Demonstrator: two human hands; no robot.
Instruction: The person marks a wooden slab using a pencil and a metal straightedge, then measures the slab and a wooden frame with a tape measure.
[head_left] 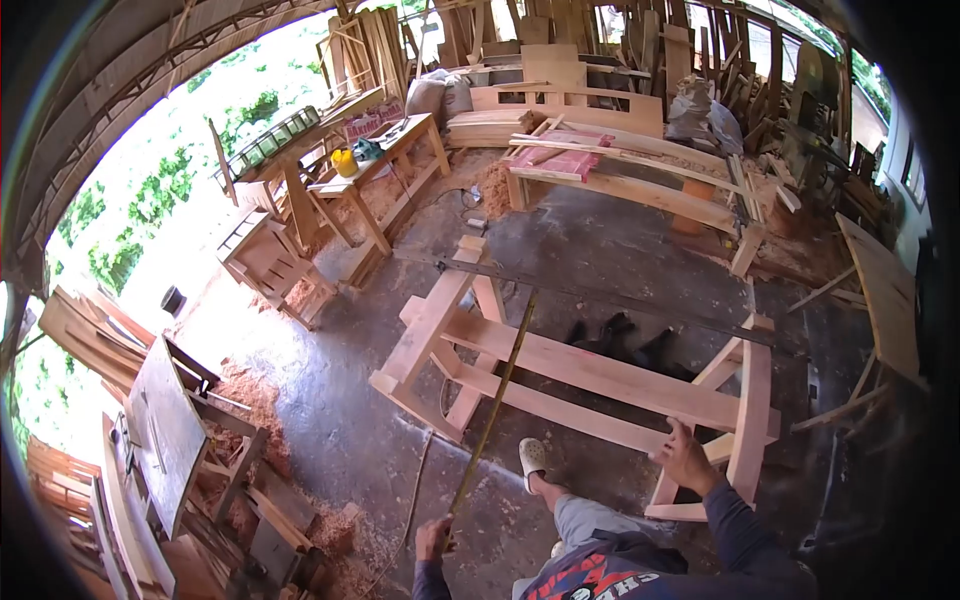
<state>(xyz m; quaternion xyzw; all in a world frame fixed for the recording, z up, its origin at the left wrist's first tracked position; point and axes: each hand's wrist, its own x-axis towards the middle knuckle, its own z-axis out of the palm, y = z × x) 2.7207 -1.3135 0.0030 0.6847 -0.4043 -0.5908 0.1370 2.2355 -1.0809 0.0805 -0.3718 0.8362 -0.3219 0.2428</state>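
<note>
My left hand (433, 538) is closed around the near end of a yellow tape measure (492, 400). Its blade slants up and away to a long dark metal bar clamp (600, 297). That clamp spans the top of a pale wooden frame (590, 365), which has angled legs at both ends and two long boards between them. Over the right end of the lower board is my right hand (690, 458), thumb and fingers apart; whether it presses on the wood is hard to tell.
A dark shape (625, 340) lies on the floor behind the frame. Farther back stand a workbench (400, 140) with a yellow container (344, 163) and a long wooden piece (640, 190). Boards and sawdust (255, 400) lie left; a leaning panel (880, 300) stands right.
</note>
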